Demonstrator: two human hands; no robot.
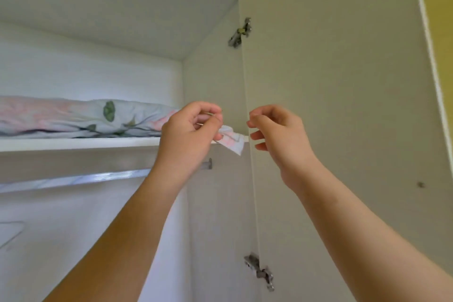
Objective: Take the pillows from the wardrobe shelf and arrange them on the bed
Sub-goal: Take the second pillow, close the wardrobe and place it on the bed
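Pillow (81, 117) on shelf (73, 143); left hand (190, 135) pinches its corner, right hand (277, 135) loosely curled, empty.

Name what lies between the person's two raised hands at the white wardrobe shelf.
Head view: a pale floral pillow corner pinched by the left hand; bare panel before the right hand.

A bedroom at home, seen from inside an open white wardrobe (208, 39). At nine o'clock, a flowered pillow (81, 117) lying on the shelf (73, 144); below it, a clothes rail (73, 179). At three o'clock, a hinged door (331, 105); yellow wall (441, 32) beyond.
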